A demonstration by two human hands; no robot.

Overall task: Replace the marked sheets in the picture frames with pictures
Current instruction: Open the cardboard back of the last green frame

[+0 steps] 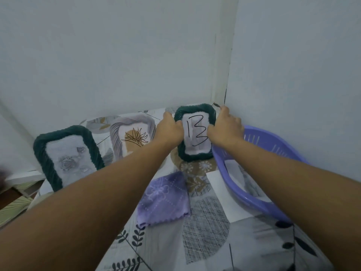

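Picture frames stand in a row along the back of a table covered with a patterned cloth (211,237), each leaning back toward the pale wall (117,55). At far left, a dark green frame (67,155) holds a grey picture of roses. Next to it, a pale ridged frame (131,137) holds a line drawing of a plant on a white and tan ground. Farthest right, in the corner where two walls meet, a second dark green frame (195,132) holds a white marked sheet (197,135) bearing the handwritten figure "13".

Both bare forearms reach forward from the lower edge of the view and converge on this third frame. The left hand (171,129) grips the frame's left border, back of the hand toward the camera, fingers curled round the edge and out of sight behind it. The right hand (226,127) grips the right border in the same manner, knuckles uppermost, fingertips hidden by the frame. The frame sits upright between the two hands with its lower edge at the cloth; whether it is resting on the cloth or just lifted cannot be told.

In front of the frame lies a folded purple cloth (165,200) with a pale printed pattern. To its right a white sheet of paper (220,198) lies flat, partly beneath a purple plastic basket (273,145) that holds further sheets and passes under the right forearm.
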